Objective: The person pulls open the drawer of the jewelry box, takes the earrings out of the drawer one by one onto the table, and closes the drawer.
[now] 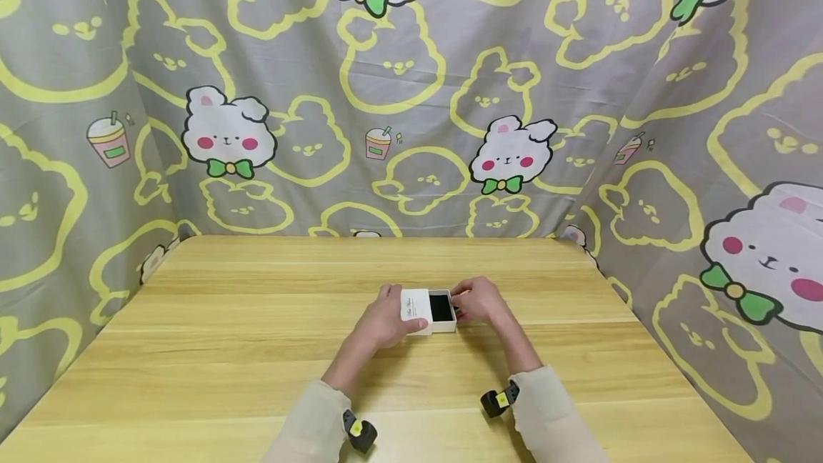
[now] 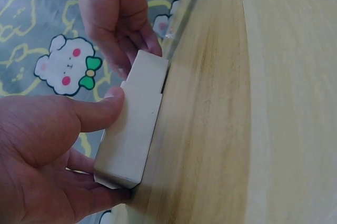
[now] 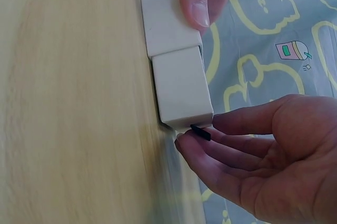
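Note:
A small white drawer box [image 1: 416,311] lies on the table, its printed sleeve upward. The inner drawer [image 1: 444,326] sticks out on the right and shows a black inside [image 1: 441,308]. My left hand [image 1: 386,320] grips the sleeve from the left; in the left wrist view its thumb presses the near side wall. From the drawer's end hangs a short black pull tab [image 3: 200,132]. Around that end lie the loosely bent fingers of my right hand [image 1: 479,299], a fingertip touching the corner. The tab shows uncovered between thumb and fingers.
The wooden table [image 1: 257,363] spreads out on every side of the box. A grey curtain [image 1: 308,70] with yellow outlines and white bunny faces hangs behind it and along both sides. Each wrist wears a black camera [image 1: 361,434].

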A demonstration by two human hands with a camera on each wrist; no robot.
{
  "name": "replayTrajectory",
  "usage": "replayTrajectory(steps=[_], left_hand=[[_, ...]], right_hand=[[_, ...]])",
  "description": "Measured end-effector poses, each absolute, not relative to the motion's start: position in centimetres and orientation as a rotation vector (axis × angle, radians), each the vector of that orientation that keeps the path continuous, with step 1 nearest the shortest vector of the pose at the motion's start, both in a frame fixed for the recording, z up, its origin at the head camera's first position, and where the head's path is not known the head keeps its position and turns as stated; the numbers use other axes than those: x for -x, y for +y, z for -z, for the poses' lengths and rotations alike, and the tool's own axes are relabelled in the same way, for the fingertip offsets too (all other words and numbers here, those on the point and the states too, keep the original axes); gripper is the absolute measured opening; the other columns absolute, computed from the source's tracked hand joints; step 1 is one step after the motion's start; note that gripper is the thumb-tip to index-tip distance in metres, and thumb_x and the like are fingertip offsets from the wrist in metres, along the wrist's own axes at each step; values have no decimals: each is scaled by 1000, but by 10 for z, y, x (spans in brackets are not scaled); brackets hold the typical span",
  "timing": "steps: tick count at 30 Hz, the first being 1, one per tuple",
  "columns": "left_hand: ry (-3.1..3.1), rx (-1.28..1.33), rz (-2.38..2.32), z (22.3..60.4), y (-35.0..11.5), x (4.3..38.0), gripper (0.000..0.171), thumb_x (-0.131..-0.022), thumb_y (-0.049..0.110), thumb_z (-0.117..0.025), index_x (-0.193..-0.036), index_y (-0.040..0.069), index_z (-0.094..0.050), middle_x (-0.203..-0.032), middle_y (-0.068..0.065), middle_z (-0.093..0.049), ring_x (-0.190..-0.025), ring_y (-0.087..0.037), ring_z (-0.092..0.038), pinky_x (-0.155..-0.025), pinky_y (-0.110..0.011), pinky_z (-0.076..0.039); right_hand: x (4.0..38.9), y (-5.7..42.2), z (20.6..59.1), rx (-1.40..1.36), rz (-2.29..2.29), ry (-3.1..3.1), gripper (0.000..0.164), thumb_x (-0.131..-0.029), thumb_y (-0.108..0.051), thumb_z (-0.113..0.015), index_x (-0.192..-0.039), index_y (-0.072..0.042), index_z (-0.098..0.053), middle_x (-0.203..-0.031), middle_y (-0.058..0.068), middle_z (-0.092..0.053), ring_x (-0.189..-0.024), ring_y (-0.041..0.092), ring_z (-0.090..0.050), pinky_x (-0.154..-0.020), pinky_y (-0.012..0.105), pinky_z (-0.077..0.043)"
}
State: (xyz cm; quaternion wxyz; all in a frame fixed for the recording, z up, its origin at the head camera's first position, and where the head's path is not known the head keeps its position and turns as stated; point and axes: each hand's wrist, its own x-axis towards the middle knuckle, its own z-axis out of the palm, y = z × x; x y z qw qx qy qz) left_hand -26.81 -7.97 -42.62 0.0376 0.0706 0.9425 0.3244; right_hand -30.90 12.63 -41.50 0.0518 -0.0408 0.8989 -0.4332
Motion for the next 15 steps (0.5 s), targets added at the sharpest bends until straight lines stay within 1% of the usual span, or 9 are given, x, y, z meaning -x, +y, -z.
replayTrajectory(steps=[9, 15], left_hand=[[2896, -227, -996, 427, -80, 268, 93, -88, 42, -79, -151, -8, -34, -149, -22, -42, -96, -27, -55, -90, -43, -50], [2897, -231, -999, 427, -80, 268, 92, -88, 42, -79, -150, -8, -34, -148, -22, -43, -95, -26, -55, -88, -42, -50]], right_hand=[[309, 124, 416, 114, 1363, 2713, 16, -91, 0, -65, -101, 7, -74, -81, 17, -74, -67, 26, -74, -61, 36, -61], [308, 122, 416, 99, 1385, 2705, 15, -91, 1, -64, -100, 7, -74, -79, 17, -74, -66, 25, -73, -61, 37, -61]])
